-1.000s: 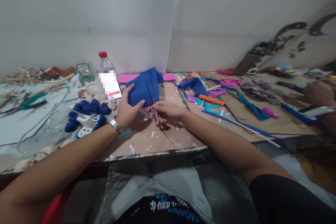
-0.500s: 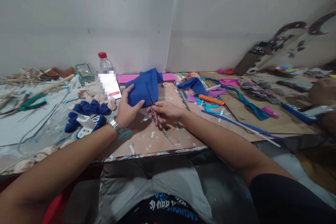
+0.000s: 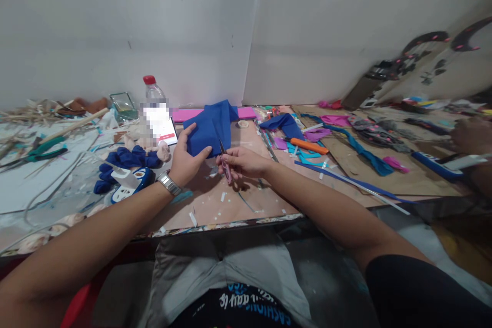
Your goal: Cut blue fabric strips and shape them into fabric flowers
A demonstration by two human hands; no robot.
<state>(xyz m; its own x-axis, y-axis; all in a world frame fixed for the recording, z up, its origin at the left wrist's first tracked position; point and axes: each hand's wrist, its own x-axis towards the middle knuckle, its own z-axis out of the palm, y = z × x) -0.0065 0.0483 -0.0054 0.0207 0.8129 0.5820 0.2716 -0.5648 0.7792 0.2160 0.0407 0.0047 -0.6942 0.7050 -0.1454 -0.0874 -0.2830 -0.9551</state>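
A folded piece of blue cloth (image 3: 209, 128) is gripped at its left and lower edge by my left hand (image 3: 186, 161), thumb on top and the other fingers along its side. My right hand (image 3: 240, 163) holds small scissors with pinkish handles (image 3: 226, 169). Their dark blades point up and lie at the lower right edge of the cloth. Whether the blades are parted is too small to tell. Behind the cloth lies a bright pink strip (image 3: 246, 113). Left of my left hand, a lit phone (image 3: 163, 125) leans near a bottle with a red cap (image 3: 149, 80).
A blue and white power strip (image 3: 132, 184) and gathered blue fabric (image 3: 130, 158) lie left. Green-handled pliers (image 3: 48, 149) are farther left. An orange cutter (image 3: 307, 145) and cloth strips lie right. Another person's hand (image 3: 471, 136) is at the far right.
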